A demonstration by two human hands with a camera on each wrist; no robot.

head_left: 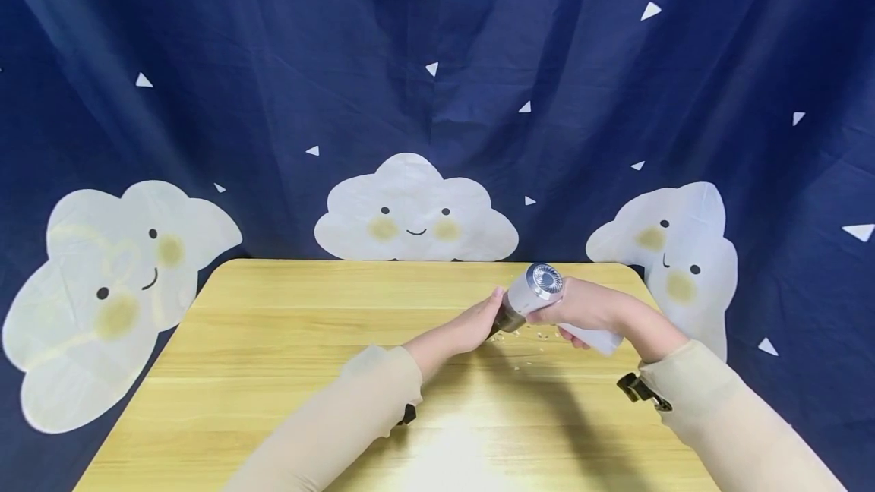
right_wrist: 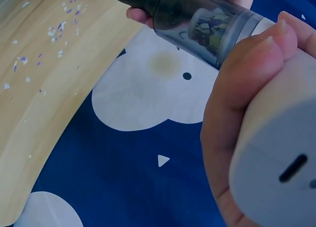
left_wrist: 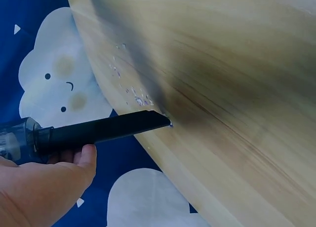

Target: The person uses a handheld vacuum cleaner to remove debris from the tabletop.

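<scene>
A white handheld vacuum cleaner is tilted down over the right part of the table. My right hand grips its white handle. With thumb and fingers, my left hand holds the base of the black crevice nozzle. The slanted nozzle tip meets the wooden tabletop in the left wrist view. Small white and purple paper scraps lie scattered on the wood beside it. Behind the nozzle, the clear dust cup shows a filter and some bits inside, too blurred to tell apart.
The light wooden table has rounded far corners. Right behind it hangs a dark blue curtain with white clouds and triangles. Black straps with small devices sit at both wrists.
</scene>
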